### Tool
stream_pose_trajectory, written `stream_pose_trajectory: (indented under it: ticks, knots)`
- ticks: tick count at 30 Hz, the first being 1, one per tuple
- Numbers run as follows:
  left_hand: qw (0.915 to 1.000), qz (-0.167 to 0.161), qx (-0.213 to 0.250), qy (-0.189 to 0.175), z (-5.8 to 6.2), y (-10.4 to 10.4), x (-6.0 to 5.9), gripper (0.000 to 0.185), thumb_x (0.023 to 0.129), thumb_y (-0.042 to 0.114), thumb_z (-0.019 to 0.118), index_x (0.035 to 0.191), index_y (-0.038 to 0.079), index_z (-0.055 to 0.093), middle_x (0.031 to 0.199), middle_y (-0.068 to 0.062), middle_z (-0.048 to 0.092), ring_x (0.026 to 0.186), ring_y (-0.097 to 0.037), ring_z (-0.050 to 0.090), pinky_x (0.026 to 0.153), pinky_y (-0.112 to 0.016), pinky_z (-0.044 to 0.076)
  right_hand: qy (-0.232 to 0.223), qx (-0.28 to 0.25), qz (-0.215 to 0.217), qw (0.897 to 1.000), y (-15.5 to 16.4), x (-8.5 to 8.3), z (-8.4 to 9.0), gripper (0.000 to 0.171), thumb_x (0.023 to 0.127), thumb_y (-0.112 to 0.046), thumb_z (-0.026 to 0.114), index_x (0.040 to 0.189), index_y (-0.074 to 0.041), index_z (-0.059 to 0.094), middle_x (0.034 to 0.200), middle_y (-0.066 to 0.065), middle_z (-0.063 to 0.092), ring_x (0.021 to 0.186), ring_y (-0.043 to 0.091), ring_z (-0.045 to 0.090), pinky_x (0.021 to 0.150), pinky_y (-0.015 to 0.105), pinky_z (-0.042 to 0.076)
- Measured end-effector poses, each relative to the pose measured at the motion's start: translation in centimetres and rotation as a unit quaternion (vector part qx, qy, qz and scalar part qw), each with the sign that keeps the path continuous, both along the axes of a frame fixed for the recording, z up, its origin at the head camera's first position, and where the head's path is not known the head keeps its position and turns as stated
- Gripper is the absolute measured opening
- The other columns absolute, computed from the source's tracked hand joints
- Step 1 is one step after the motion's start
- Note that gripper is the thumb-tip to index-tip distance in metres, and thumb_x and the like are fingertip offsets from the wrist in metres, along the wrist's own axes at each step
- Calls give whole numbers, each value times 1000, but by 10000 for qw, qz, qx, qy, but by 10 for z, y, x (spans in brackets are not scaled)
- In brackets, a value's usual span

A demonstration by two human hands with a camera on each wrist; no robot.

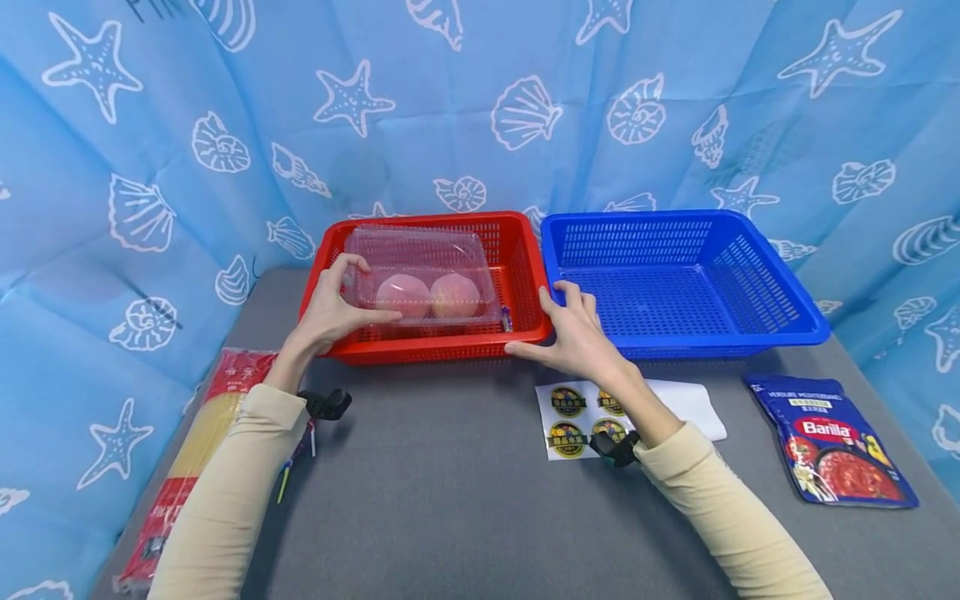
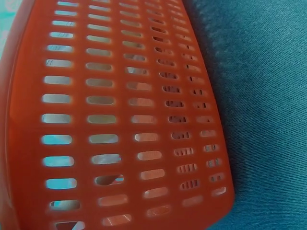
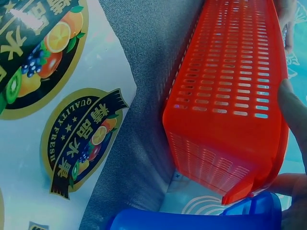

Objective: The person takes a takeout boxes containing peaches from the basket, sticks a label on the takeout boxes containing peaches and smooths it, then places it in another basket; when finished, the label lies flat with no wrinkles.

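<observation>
Left hand [image 1: 330, 310] curled round the near left corner of a clear clamshell box [image 1: 422, 273], thumb along its front edge, fingers over the lid; box thus gripped and held tilted, resting inside the red basket [image 1: 517, 250], apparently for lifting or settling. Two pale pink fruits [image 1: 427, 295] side by side inside the box, just right of the left hand's thumb. Right hand [image 1: 577, 337] with fingers fairly straight, laid against the near right corner of the red basket, in the gap toward the blue basket [image 1: 780, 321]; judged a steadying touch, no grip evident. Hands well apart, one at each end of the red basket's near wall. Sticker sheet [image 1: 581, 417] flat on the grey table [image 1: 450, 492] under the right wrist, fruit-label prints filling the right wrist view [image 3: 76, 139]. Pasta sauce pouch [image 1: 828, 437] well to the right of the right hand. Spaghetti packet [image 1: 202, 433] beside the left forearm, at the table edge. Left wrist view taken up by the basket's slotted wall [image 2: 120, 120]
</observation>
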State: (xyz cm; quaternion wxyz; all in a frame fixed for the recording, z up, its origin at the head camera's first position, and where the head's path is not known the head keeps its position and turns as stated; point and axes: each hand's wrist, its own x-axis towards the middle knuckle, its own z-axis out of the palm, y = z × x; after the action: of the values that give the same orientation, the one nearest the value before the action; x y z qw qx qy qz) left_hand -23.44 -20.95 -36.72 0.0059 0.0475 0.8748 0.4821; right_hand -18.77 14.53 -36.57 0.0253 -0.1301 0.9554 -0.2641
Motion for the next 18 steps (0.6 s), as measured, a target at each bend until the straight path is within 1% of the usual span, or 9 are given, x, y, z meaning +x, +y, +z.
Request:
stream_pose_trajectory:
  ticks: [2,4,7,8,11,14,16,18]
  knots:
    - [9998,102,38,143,0,0,1,71,77,32,90,127,22,40,143,-9,43,133,-28,39,100,-54,56,2,11,3,10000,0,0,0,104,82,-55,80,159,-5,33,163,26,21,142,46,23,109,69,40]
    - [9995,188,134,196,1,-1,3,71,78,32,89,128,21,40,142,-9,42,132,-28,40,100,-54,55,5,18,8,10000,0,0,0,104,82,-55,80,159,-5,33,163,26,21,142,46,24,109,70,39]
    - [9989,240,323,253,5,-1,7,74,78,34,88,131,19,39,142,-9,42,129,-28,42,98,-51,55,10,19,17,10000,-1,0,0,103,82,-55,80,159,-5,33,164,27,20,142,47,24,110,70,38]
    - [9987,260,364,261,6,-1,9,73,77,35,88,130,21,39,142,-8,42,129,-28,43,97,-49,55,12,15,15,10000,-1,0,0,103,82,-56,80,159,-6,33,164,27,20,142,46,24,110,70,37]
    - [9982,274,400,341,12,0,17,72,76,37,89,128,23,41,141,-8,42,128,-27,42,95,-47,53,9,12,-6,10000,-1,0,0,104,82,-56,80,159,-6,33,164,26,21,142,46,24,111,69,37]
    - [9979,241,426,415,17,1,26,73,76,35,89,129,23,41,143,-5,42,131,-26,39,97,-51,54,3,16,-20,10000,0,0,0,106,81,-57,80,160,-6,31,164,25,21,142,46,24,111,69,37]
    - [9974,172,486,495,20,2,34,73,75,32,89,130,22,41,145,-5,41,134,-26,38,99,-54,53,-17,17,-26,10000,0,0,0,107,81,-57,80,160,-5,30,164,25,21,142,46,25,112,70,37]
    - [9967,95,556,584,22,2,42,73,76,29,89,130,22,41,147,-5,41,136,-26,37,99,-56,53,-27,19,-17,10000,0,0,-1,108,81,-57,80,160,-5,29,164,25,20,142,46,25,112,70,37]
